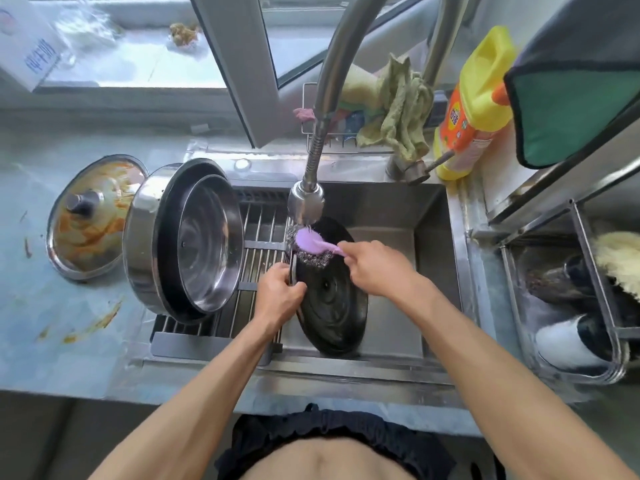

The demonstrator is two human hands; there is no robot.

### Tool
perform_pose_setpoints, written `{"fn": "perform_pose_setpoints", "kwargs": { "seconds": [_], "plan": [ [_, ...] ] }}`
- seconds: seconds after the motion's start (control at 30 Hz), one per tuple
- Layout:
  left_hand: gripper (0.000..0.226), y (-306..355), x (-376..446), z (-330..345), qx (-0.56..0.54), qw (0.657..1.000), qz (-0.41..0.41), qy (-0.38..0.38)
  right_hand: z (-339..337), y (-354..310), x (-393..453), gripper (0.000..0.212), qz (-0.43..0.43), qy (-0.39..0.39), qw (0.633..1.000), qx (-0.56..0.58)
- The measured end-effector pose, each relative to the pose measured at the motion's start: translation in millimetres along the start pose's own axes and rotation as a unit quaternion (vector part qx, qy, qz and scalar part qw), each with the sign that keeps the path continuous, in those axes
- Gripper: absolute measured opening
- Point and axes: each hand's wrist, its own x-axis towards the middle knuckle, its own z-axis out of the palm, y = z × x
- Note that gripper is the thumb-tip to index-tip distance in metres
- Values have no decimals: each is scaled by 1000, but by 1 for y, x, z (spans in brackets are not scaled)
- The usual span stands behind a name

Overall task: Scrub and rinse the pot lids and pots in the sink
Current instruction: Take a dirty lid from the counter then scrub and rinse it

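Two hands at work over one steel sink [440, 216]. Left hand [280, 293]: fingers curled round the left rim of a dark pot lid [332, 306], which stands tilted on edge in the basin, its lower rim near the front wall. Right hand [375, 268]: closed round the handle of a purple scrubber [313, 241], whose steel-wool head presses on the lid's upper part, directly under the faucet head [306, 202]; water seems to be running, though the spray is blurred. Left half of sink: drying rack [258, 244] bearing a steel pot [149, 237] tipped on its side with a smaller pan [211, 244] nested inside. Counter, left of that: one soiled lid [93, 216], orange-smeared, knob up. Basin right of the dark lid lies open to the wall. Right rim: yellow detergent bottle [478, 98].
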Motion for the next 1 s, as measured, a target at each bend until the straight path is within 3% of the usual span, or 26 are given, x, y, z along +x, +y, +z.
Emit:
{"fn": "perform_pose_setpoints", "kwargs": {
  "seconds": [0.07, 0.23, 0.37, 0.43, 0.57, 0.7, 0.77, 0.87, 1.0],
  "plan": [
    [23, -10, -3, 0, -23, 1000, 9, -15, -9, 10, 7, 15, 8, 19, 1000, 7],
    [66, -6, 7, -5, -100, 995, 30, -5, -13, -8, 1, 21, -50, 16, 998, -45],
    [75, -4, 12, -5, -172, 985, 33, 11, -26, 8, 19, 23, 64, 40, 997, -9],
    [72, -3, 10, -2, -176, 984, 36, 14, -23, 1, 12, 27, 72, 42, 996, -24],
    [59, -3, 12, -4, -227, 973, 33, 16, -23, -14, -5, 28, 9, 33, 998, -53],
    [65, 4, 10, -11, -247, 968, 40, 14, -40, 11, 10, 27, 90, 52, 994, -42],
    [58, 3, 9, -12, -226, 974, 32, 10, -35, 7, 6, 22, 81, 42, 995, -28],
    [19, 0, 13, -11, -160, 987, 22, 24, -24, 1, -3, 17, 60, 39, 997, -1],
    [23, 13, 19, -10, -15, 998, 65, 14, -22, 2, -8, 20, 51, 46, 998, -1]
  ]
}}
